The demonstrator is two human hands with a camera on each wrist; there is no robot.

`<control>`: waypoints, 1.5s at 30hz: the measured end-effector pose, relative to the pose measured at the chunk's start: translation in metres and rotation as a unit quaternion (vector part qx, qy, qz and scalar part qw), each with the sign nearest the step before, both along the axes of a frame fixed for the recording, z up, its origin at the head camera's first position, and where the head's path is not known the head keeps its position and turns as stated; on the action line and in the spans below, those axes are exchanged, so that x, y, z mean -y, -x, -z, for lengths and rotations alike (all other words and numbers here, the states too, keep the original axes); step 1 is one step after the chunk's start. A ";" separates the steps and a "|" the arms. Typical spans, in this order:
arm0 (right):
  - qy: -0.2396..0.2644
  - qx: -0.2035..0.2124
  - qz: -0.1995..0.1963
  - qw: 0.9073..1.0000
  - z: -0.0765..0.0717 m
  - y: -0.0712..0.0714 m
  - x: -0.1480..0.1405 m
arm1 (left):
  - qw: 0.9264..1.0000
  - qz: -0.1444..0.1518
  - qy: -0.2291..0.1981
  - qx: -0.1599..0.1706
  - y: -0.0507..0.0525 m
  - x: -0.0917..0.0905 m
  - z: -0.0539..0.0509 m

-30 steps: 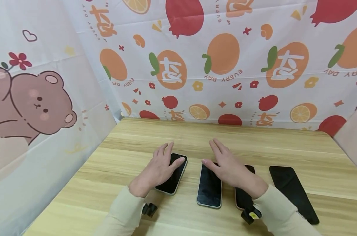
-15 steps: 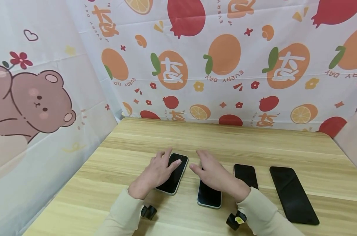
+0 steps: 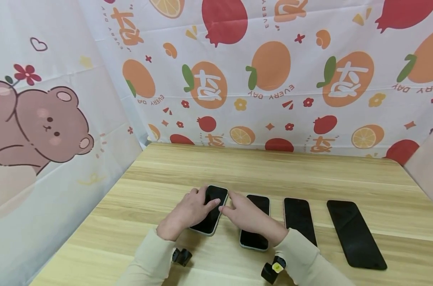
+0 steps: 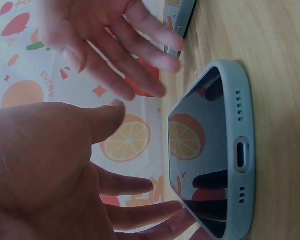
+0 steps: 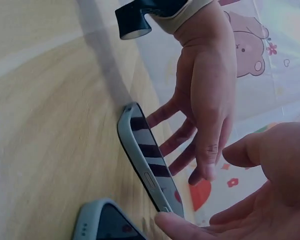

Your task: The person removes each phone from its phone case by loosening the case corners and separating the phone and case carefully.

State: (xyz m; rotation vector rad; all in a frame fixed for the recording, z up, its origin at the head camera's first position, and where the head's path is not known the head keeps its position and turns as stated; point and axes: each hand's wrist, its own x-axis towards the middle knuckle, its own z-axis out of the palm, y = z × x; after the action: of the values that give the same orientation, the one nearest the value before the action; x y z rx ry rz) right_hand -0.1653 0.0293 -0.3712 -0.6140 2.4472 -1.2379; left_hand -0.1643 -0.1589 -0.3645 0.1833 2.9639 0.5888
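Observation:
A smartphone [image 3: 216, 194] in a pale grey-green case lies screen up and slanted on the table. My left hand [image 3: 187, 210] is at its left edge, with the fingers at that side and the thumb over the screen. In the left wrist view the charging port end of this phone [image 4: 241, 125] faces the camera. Close to its right edge is my right hand [image 3: 246, 214], fingers extended. One right fingertip [image 5: 172, 222] is beside the phone's side in the right wrist view; contact cannot be told. Under the right hand and wrist lies a second cased phone [image 3: 253, 239], partly hidden.
Farther right lie a third phone [image 3: 298, 214], partly covered by the right sleeve, and a larger black phone [image 3: 356, 234]. The wooden table [image 3: 273, 167] ends at a fruit-print cloth [image 3: 270, 107] behind. A bear-print cloth [image 3: 55, 123] hangs at left.
My right hand has moved left, from above the second phone to the right edge of the first, uncovering the third phone. My left hand has drawn slightly nearer the first phone.

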 end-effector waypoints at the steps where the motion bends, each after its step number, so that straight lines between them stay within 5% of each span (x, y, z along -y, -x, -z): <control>1: 0.002 0.010 0.000 1.000 0.001 0.000 0.000 | 1.000 0.002 0.002 -0.002 0.000 0.000 0.000; 10: 0.113 0.126 -0.001 0.986 0.006 -0.007 0.003 | 0.999 0.005 0.041 -0.010 0.002 0.002 -0.004; 22: 0.136 0.138 0.026 0.981 0.009 -0.010 0.009 | 1.000 -0.009 0.013 0.025 0.014 0.009 0.003; 31: 0.172 0.152 0.031 0.973 0.013 -0.008 0.006 | 0.995 -0.002 -0.100 0.025 0.022 0.017 0.013; 45: 0.192 0.162 0.038 0.967 0.014 -0.006 0.006 | 0.960 -0.010 -0.263 0.094 0.019 0.022 0.009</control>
State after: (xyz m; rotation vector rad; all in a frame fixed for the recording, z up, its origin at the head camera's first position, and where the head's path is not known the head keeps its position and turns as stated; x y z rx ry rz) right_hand -0.1595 0.0230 -0.3857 -0.3755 1.9950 -1.7126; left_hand -0.1835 -0.1805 -0.3731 0.1317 2.5663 1.3081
